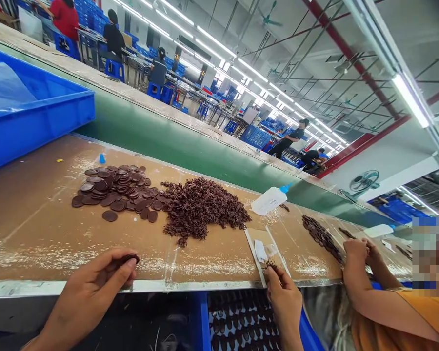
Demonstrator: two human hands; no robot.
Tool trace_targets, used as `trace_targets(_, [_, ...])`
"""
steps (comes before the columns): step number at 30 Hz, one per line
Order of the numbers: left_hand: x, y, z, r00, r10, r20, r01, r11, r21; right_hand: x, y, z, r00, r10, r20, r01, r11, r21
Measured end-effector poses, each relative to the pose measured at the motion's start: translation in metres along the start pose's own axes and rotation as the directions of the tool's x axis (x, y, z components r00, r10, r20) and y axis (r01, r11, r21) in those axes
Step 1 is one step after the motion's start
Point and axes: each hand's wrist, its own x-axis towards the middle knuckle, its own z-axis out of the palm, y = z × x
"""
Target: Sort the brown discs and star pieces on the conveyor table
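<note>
The bottle [269,201] looks like smooth, cloudy white plastic, its tip [285,188] solid blue plastic. Left of the bottle, the heap of curly strands [205,209] is rough and mostly matt, and farther left the discs [120,190] are smooth with a soft sheen. Beneath the bottle, the brown tabletop [40,214] is smooth, with shiny, scuffed patches. Far left of the bottle, the bin [58,119] is glossy blue plastic; behind the bottle, the green strip [161,139] is smooth; right of the bottle, a co-worker's orange sleeve [420,309] is matt cloth
</note>
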Motion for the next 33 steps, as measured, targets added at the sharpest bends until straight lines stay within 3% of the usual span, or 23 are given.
trace_targets(5, [0.003,-0.008,-0.001,0.999,0.039,-0.004,-0.039,0.999,0.035,0.002,0.003,0.0,0.998,0.061,0.025,-0.061,0.998,-0.024])
trace_targets(12, [0.002,-0.004,0.001,0.999,0.039,-0.014,-0.038,0.998,0.041,0.002,0.003,0.001,0.993,0.11,0.041,-0.108,0.993,-0.052])
trace_targets(21, [0.001,-0.008,-0.002,1.0,0.013,0.026,-0.014,0.998,0.059,0.002,-0.01,0.001,0.99,0.135,0.047,-0.131,0.987,-0.09])
trace_targets(33, [0.003,-0.004,-0.002,0.998,0.028,0.048,-0.031,0.998,0.057,0.005,0.003,0.001,0.99,0.136,0.04,-0.132,0.987,-0.088])
